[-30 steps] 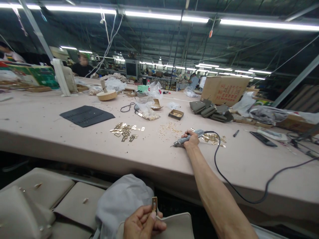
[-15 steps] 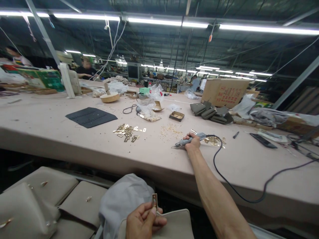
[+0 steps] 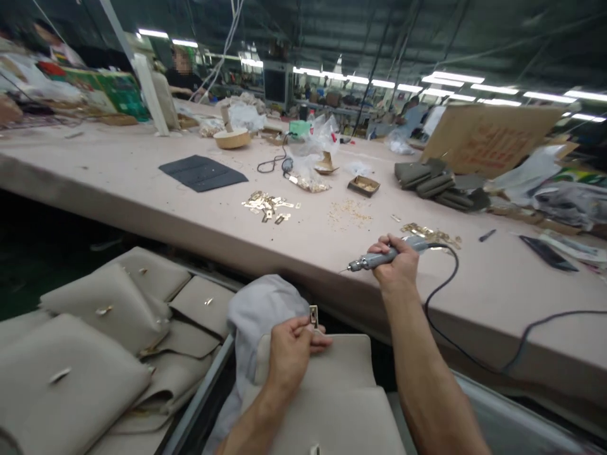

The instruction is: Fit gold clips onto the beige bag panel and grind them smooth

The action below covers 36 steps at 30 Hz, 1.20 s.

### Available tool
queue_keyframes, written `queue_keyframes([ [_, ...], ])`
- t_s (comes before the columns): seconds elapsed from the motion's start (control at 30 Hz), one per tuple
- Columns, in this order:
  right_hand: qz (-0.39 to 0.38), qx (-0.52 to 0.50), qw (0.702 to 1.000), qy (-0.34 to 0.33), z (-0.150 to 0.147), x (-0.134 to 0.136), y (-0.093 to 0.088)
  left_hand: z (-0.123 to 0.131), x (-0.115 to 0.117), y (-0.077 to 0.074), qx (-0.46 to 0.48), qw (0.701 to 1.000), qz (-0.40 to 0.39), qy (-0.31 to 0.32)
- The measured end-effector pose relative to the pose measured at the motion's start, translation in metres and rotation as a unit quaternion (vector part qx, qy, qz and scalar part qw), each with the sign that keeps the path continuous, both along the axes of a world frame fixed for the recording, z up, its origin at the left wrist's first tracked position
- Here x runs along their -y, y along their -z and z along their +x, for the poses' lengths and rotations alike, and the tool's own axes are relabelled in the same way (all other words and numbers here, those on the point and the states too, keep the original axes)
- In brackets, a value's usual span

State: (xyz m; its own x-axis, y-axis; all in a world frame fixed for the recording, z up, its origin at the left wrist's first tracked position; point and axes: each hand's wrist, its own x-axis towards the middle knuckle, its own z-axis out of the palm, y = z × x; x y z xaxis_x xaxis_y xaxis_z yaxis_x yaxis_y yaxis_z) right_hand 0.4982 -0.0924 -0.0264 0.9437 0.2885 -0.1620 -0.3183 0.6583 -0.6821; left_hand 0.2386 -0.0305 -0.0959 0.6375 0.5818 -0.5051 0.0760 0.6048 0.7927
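My left hand (image 3: 290,351) pinches a small gold metal plate (image 3: 313,315) at the top edge of a beige leather piece (image 3: 344,360) lying over my lap. The plate stands upright above the fingertips. My right hand (image 3: 399,262) is wrapped round a grey electric screwdriver (image 3: 374,260), its thin tip pointing left over the front of the table. A dark cable runs from the tool's back end. Beyond it lie a scatter of tiny gold screws (image 3: 349,213), a pile of gold plates (image 3: 266,205) and more gold parts (image 3: 429,234).
Beige leather pieces with metal fittings (image 3: 109,303) are stacked at lower left. On the table (image 3: 199,221) are a dark sheet (image 3: 203,172), a small box (image 3: 363,185), grey-green folded pieces (image 3: 431,182) and a large carton (image 3: 493,139). People sit at far left.
The view has tilted down and shifted left. My right hand has drawn the screwdriver back from over the tabletop to the table's front edge. My left hand still holds the plate.
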Motion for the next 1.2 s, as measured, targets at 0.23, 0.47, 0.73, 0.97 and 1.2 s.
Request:
queue_keyframes([
  [0.23, -0.046, -0.066, 0.996, -0.041, -0.083, 0.002, -0.004, -0.002, 0.0, -0.002, 0.008, 1.0, -0.02, 0.011],
  [0.47, -0.077, -0.064, 0.994, -0.033, -0.102, -0.006, 0.015, -0.006, -0.003, -0.004, 0.003, 1.0, -0.011, 0.015],
  [0.73, -0.103, -0.062, 0.992, -0.028, -0.107, -0.009, 0.023, -0.008, -0.003, -0.005, 0.011, 1.0, -0.02, 0.012],
  [0.97, -0.113, -0.034, 0.993, -0.008, -0.114, -0.011, 0.019, -0.011, -0.004, 0.0, 0.027, 0.999, -0.018, 0.017],
  [1.2, -0.11, -0.02, 0.994, -0.004, -0.118, -0.012, 0.015, -0.015, -0.003, 0.002, 0.046, 0.999, -0.014, 0.018],
])
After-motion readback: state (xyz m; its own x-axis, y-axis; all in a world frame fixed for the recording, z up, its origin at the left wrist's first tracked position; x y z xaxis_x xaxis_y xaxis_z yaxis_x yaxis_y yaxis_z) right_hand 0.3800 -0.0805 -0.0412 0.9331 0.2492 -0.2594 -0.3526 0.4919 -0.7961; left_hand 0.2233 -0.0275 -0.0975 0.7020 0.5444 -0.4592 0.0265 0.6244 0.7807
